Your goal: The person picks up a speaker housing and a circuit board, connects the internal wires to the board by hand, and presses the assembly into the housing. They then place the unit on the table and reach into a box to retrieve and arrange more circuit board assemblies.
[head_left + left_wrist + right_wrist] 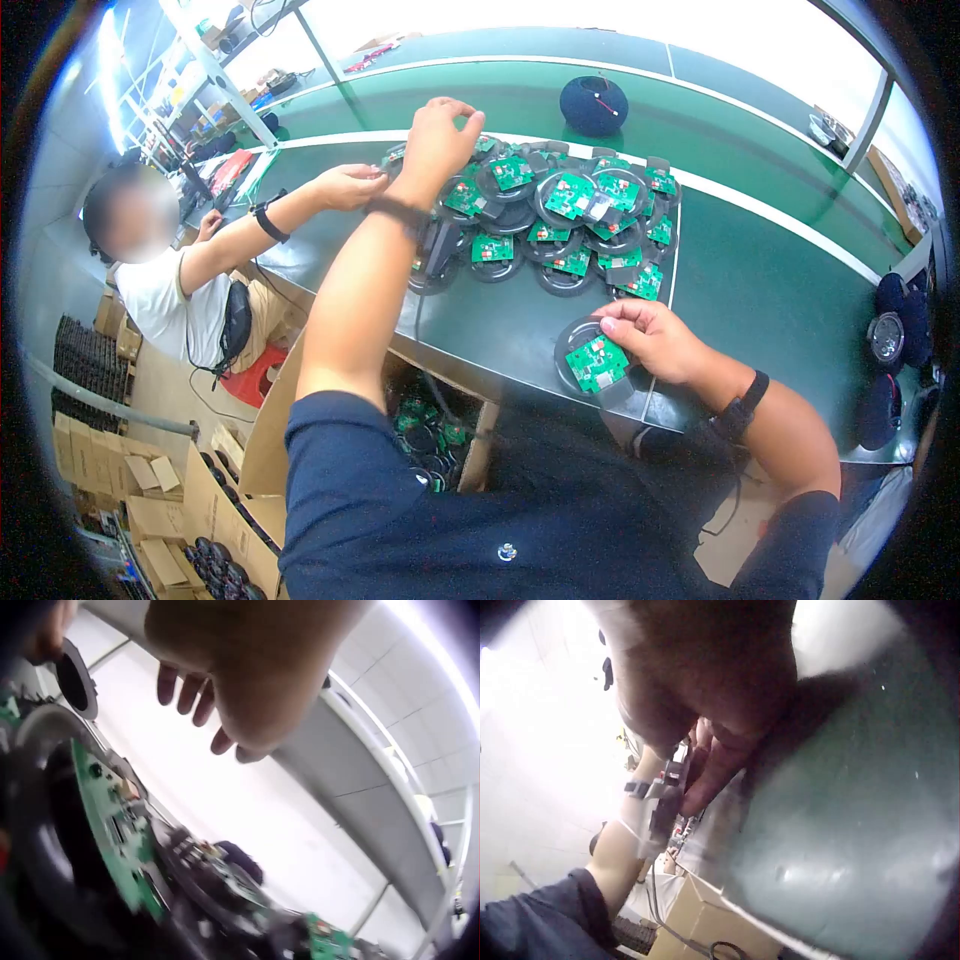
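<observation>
In the head view, the right hand pinches the rim of a round black part with a green circuit board on it, low over the bench's front edge. The left hand is raised above the left end of a heap of similar parts, its fingers loosely bent and nothing visible in them. The left wrist view shows the left hand with fingers hanging above the boards. In the right wrist view the right hand hides most of what it holds.
Another person sits at the left, a hand reaching toward the heap beside the left forearm. A round dark speaker body stands on the green strip behind. More dark round items are at the right. An open carton with boards is below the bench.
</observation>
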{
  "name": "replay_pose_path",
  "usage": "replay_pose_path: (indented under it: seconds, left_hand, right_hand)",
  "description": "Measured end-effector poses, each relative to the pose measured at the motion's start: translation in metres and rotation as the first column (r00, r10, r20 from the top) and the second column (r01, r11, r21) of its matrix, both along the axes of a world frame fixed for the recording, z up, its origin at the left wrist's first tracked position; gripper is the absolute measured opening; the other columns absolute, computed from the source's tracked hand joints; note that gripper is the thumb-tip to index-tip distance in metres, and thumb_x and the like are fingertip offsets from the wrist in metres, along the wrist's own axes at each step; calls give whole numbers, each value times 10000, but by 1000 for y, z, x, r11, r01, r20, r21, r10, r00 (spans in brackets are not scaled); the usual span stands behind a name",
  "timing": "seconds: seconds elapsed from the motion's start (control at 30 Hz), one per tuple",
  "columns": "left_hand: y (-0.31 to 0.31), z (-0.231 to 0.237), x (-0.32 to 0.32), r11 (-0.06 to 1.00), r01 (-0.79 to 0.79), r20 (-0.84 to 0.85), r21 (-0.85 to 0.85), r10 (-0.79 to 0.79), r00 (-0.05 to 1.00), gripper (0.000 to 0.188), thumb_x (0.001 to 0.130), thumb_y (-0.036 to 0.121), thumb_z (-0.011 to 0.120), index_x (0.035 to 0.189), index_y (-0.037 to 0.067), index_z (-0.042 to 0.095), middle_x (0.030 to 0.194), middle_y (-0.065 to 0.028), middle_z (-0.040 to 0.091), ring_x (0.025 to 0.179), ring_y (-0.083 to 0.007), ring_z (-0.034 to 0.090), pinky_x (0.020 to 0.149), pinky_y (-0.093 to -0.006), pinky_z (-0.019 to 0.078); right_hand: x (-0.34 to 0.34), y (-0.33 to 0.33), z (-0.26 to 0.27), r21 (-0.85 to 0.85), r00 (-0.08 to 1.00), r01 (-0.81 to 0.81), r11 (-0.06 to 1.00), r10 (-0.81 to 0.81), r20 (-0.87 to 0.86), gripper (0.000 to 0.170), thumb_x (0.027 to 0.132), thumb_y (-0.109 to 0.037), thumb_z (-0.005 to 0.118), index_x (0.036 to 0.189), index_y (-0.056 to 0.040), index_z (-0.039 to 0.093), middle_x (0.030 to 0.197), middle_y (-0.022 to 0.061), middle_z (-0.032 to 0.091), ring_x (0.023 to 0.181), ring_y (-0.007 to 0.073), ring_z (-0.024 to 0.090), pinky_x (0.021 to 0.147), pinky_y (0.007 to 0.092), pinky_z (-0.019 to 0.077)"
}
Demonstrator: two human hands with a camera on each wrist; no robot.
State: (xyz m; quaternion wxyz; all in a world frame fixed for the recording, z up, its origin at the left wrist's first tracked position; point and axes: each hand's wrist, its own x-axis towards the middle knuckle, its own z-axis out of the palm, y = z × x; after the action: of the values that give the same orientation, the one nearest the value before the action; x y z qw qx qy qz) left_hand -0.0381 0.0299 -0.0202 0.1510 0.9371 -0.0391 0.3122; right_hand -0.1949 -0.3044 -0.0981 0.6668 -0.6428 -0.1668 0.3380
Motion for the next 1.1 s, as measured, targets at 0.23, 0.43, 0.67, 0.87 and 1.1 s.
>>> replay_pose_path:
  seconds: [0.23, 0.43, 0.67, 0.87, 1.1]
  left_hand:
    - [-42, -15, -180, 820, 510, -124, -259, -552, 825, 401, 944, 172, 626, 612, 4, 474, 572, -68, 454, 519, -156, 436, 496, -345, 350]
    - [-55, -96, -214, 683, 297, -146, -667, -511, 847, 243, 930, 216, 665, 764, 41, 634, 552, -55, 536, 483, -123, 454, 490, -281, 394]
    - [-54, -97, -219, 720, 299, -165, -626, -497, 852, 204, 911, 215, 685, 820, 34, 659, 598, -25, 591, 516, -80, 512, 503, -260, 421]
    - [-45, -99, -229, 702, 376, -87, -605, -527, 845, 193, 910, 199, 676, 821, 28, 660, 619, -39, 592, 531, -108, 530, 524, -263, 434]
    - [27, -151, -323, 650, 346, 190, -677, -299, 935, 313, 964, 247, 508, 760, 18, 571, 628, -32, 503, 537, -96, 416, 481, -262, 316]
  right_hand:
    - [2, -16, 24, 41, 982, 100, 994, -105, 159, 257, 1007, -140, 547, 1243, -39, 563, 1027, 20, 639, 906, 70, 599, 835, 236, 496]
    - [44, 20, 67, 77, 765, 271, 959, -263, 588, 277, 972, -127, 593, 1221, -12, 556, 1091, 82, 645, 972, 144, 637, 835, 306, 524]
    - [96, 91, 82, -66, 460, 240, 969, -54, 886, 229, 905, -174, 663, 1087, -40, 628, 910, 142, 697, 788, 268, 695, 729, 368, 534]
    - [124, 111, 69, -202, -196, 378, 904, 291, 936, 202, 835, -193, 697, 1010, -99, 662, 999, 97, 656, 1002, 308, 613, 829, 460, 483]
    - [69, 82, 59, -247, -162, 303, 920, 305, 938, 333, 825, -250, 714, 1117, -104, 649, 1297, 125, 566, 1313, 347, 441, 1053, 503, 387]
